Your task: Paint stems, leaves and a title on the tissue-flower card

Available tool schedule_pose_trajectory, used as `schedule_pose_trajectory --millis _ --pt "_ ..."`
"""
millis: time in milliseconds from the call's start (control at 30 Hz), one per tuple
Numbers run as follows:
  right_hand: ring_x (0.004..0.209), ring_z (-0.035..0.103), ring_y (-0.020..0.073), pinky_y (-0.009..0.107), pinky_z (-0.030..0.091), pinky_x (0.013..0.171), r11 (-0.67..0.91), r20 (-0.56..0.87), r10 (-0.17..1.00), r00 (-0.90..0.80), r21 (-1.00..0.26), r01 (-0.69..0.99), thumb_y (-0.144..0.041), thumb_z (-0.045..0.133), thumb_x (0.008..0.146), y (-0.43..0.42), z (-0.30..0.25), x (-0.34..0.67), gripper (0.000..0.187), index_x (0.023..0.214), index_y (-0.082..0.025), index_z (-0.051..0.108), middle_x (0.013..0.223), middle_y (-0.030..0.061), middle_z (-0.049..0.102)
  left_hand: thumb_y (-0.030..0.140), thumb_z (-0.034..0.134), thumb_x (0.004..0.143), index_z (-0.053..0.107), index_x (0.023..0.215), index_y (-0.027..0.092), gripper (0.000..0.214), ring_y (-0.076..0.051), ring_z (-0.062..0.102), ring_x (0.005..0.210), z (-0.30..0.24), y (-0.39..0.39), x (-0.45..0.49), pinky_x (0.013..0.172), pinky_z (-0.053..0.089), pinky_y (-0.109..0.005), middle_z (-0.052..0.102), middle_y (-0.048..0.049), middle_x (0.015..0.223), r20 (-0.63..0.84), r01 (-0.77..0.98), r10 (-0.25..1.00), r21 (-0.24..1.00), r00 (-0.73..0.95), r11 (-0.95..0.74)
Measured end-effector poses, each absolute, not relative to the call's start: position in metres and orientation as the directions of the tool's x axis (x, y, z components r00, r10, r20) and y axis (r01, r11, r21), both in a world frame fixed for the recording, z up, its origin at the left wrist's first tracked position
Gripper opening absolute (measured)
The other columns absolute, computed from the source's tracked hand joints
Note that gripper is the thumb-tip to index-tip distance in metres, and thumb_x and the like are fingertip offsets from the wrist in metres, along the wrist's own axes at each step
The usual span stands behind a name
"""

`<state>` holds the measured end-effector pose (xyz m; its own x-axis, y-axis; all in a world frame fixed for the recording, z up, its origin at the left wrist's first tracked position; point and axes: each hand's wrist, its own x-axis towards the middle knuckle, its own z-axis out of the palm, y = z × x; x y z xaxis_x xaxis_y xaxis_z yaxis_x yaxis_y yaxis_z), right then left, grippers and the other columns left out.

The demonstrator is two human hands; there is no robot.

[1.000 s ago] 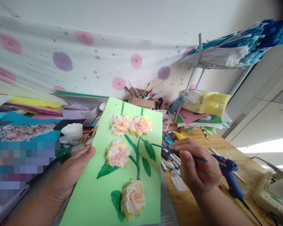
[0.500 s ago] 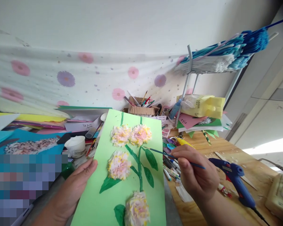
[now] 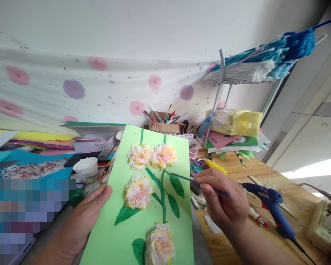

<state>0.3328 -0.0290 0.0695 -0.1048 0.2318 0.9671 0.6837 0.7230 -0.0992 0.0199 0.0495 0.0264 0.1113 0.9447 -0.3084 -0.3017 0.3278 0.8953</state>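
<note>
Four ruffled, crumpled blooms (image 3: 139,192) stand out from a smooth green card (image 3: 113,241) tilted above the table (image 3: 217,246), among flat, pointed leaves (image 3: 173,206). The left hand (image 3: 92,208) clamps the card's left edge, thumb on top. The right hand (image 3: 224,197) pinches a slim blue paintbrush (image 3: 186,178), fingertips together, its tip at the upper stem; contact is unclear. Beyond sit a corrugated cardboard box (image 3: 165,128) and a creased floral sheet (image 3: 113,86).
</note>
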Motion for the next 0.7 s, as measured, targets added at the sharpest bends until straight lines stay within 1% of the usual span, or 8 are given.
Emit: schedule_pose_trajectory --millis 100,200,333,500,600,700 --pt "0.066 0.078 0.0199 0.029 0.064 0.06 0.718 0.971 0.224 -0.09 -0.102 0.689 -0.003 0.06 0.096 -0.0289 0.0693 0.332 0.023 0.102 -0.023 0.07 0.076 0.0028 0.078 0.056 0.112 0.05 0.076 0.138 0.031 0.098 -0.046 0.08 0.12 0.0263 0.0479 0.0187 0.095 0.072 -0.046 0.084 -0.0088 0.133 -0.314 -0.321 0.939 0.883 0.136 0.342" --pt "0.065 0.078 0.0196 0.029 0.064 0.059 0.731 0.967 0.228 -0.117 -0.09 0.676 -0.004 0.059 0.097 -0.0292 0.0695 0.3321 0.023 0.103 -0.022 0.069 0.075 0.0026 0.077 0.056 0.112 0.051 0.075 0.14 0.031 0.1 -0.046 0.08 0.119 0.0279 0.0469 0.0195 0.093 0.073 -0.045 0.084 -0.0088 0.131 -0.316 -0.31 0.939 0.886 0.137 0.344" --pt "0.066 0.078 0.0188 0.028 0.064 0.062 0.713 0.973 0.213 -0.093 -0.089 0.695 -0.003 0.059 0.096 -0.0283 0.0686 0.3345 0.022 0.102 -0.022 0.07 0.076 0.003 0.078 0.058 0.111 0.052 0.077 0.139 0.031 0.097 -0.046 0.081 0.116 0.029 0.0477 0.0209 0.092 0.073 -0.046 0.086 -0.0082 0.128 -0.32 -0.31 0.938 0.886 0.131 0.345" --pt "0.068 0.078 0.0178 0.027 0.064 0.064 0.679 0.98 0.19 -0.062 -0.085 0.729 -0.004 0.061 0.097 -0.0271 0.0675 0.3363 0.019 0.099 -0.021 0.07 0.077 0.0038 0.078 0.055 0.113 0.049 0.08 0.132 0.032 0.093 -0.047 0.081 0.117 0.0289 0.0465 0.0205 0.093 0.073 -0.049 0.088 -0.007 0.122 -0.321 -0.318 0.939 0.883 0.123 0.344" --pt "0.068 0.078 0.018 0.027 0.064 0.063 0.698 0.976 0.203 -0.085 -0.083 0.711 -0.005 0.06 0.099 -0.0284 0.0685 0.3352 0.019 0.101 -0.021 0.069 0.077 0.0036 0.078 0.054 0.112 0.055 0.074 0.141 0.032 0.097 -0.046 0.079 0.123 0.0298 0.0439 0.0215 0.098 0.072 -0.048 0.087 -0.0067 0.126 -0.309 -0.345 0.94 0.875 0.143 0.34" --pt "0.069 0.078 0.0185 0.027 0.063 0.064 0.72 0.971 0.209 -0.119 -0.07 0.69 -0.006 0.059 0.101 -0.0294 0.069 0.3347 0.018 0.103 -0.021 0.069 0.076 0.0035 0.077 0.054 0.111 0.055 0.068 0.149 0.031 0.106 -0.045 0.077 0.126 0.0306 0.0431 0.0228 0.099 0.071 -0.045 0.085 -0.0078 0.131 -0.301 -0.359 0.941 0.87 0.158 0.338"
